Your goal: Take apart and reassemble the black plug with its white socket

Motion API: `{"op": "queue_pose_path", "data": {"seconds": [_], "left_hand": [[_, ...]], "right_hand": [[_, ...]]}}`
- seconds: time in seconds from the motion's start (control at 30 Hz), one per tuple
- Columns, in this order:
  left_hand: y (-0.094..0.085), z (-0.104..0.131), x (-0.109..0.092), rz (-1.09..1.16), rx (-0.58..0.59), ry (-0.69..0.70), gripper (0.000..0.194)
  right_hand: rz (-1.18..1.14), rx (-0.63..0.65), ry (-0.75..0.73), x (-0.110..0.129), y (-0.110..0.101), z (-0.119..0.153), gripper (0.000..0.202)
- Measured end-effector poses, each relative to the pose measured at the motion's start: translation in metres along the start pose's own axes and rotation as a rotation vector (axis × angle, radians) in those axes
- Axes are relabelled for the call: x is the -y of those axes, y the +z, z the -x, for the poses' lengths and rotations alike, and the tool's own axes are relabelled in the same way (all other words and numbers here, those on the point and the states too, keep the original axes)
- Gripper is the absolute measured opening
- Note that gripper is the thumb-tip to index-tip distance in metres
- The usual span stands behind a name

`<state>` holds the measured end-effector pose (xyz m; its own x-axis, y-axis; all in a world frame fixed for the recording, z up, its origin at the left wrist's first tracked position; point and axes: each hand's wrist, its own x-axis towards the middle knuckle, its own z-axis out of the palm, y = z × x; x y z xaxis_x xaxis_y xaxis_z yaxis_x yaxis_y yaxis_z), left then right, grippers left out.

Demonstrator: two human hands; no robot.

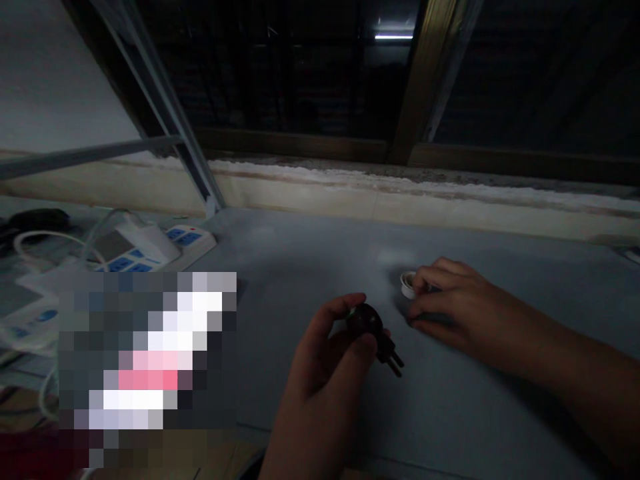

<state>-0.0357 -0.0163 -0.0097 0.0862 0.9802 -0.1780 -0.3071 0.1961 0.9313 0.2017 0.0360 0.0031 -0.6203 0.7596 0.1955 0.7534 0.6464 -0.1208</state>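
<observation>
My left hand (pixel 335 367) is closed around a dark plug (pixel 367 320) with a rounded body, held between thumb and fingers above the grey tabletop (pixel 280 347). Two metal prongs point down and to the right, toward the front of the table. Farther back and to the right, my right hand (pixel 450 300) has its fingers curled on a small white round piece (pixel 407 285) with a hollow-looking top. The fingers cover the right side of that piece, and the dim light hides its finer detail.
White power strips (pixel 195 243) with blue sockets, an adapter (pixel 150 241) and loose cables crowd the left side. A grey metal frame (pixel 185 127) rises there. Along the back run a tiled ledge (pixel 310 190) and a dark window (pixel 300 67). A pixelated patch hides the lower left.
</observation>
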Motion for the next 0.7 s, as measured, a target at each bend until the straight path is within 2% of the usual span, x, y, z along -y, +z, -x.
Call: {"op": "queue_pose_path", "data": {"seconds": [0.1, 0.17, 0.37, 0.5, 0.7], "left_hand": [[0.002, 0.004, -0.004, 0.008, 0.019, 0.013, 0.032], [0.002, 0.006, -0.005, 0.005, 0.035, 0.026, 0.031], [0.0, 0.005, -0.002, -0.029, 0.07, 0.039, 0.034], [0.001, 0.003, 0.001, -0.063, 0.114, 0.07, 0.034], [0.004, 0.003, 0.002, -0.068, 0.173, 0.126, 0.032]], "right_hand": [[0.007, -0.025, -0.008, 0.004, 0.0, -0.001, 0.012], [-0.042, -0.089, -0.016, 0.009, -0.003, -0.001, 0.009], [-0.397, -0.286, -0.031, 0.03, -0.011, 0.002, 0.012], [-0.528, -0.3, -0.085, 0.038, -0.009, 0.0, 0.008], [-0.543, -0.278, -0.101, 0.039, -0.008, -0.002, 0.006]]}}
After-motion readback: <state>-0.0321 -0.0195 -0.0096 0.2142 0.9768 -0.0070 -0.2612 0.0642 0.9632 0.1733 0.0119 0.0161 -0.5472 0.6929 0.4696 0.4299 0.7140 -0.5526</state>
